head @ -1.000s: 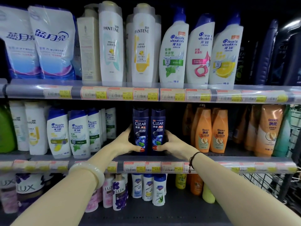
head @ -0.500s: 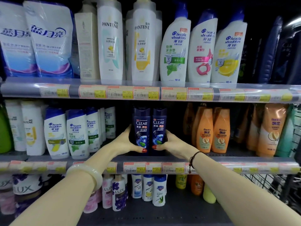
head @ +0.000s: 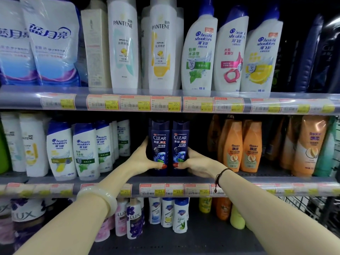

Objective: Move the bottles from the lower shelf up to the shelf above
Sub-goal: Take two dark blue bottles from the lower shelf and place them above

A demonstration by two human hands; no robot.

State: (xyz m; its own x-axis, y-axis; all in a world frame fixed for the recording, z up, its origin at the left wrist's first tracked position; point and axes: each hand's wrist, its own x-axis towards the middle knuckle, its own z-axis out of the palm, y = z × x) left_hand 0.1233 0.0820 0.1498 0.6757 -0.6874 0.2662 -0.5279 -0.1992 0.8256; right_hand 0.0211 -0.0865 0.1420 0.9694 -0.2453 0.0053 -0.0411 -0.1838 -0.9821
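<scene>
Shop shelving stocked with shampoo; at the middle shelf point(head: 165, 179), under the upper shelf point(head: 22, 101) of Pantene bottles point(head: 122, 45), I log two dark-blue Clear bottles upright side by side, my left hand point(head: 141, 159) curled round the left bottle point(head: 159, 144), my right hand point(head: 198, 162) round the right bottle point(head: 180, 144), thumbs across their fronts.

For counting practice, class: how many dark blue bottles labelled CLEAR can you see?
2, side by side on the middle shelf: the left bottle in the left hand, the right bottle in the right hand. More may stand hidden behind them.
</scene>
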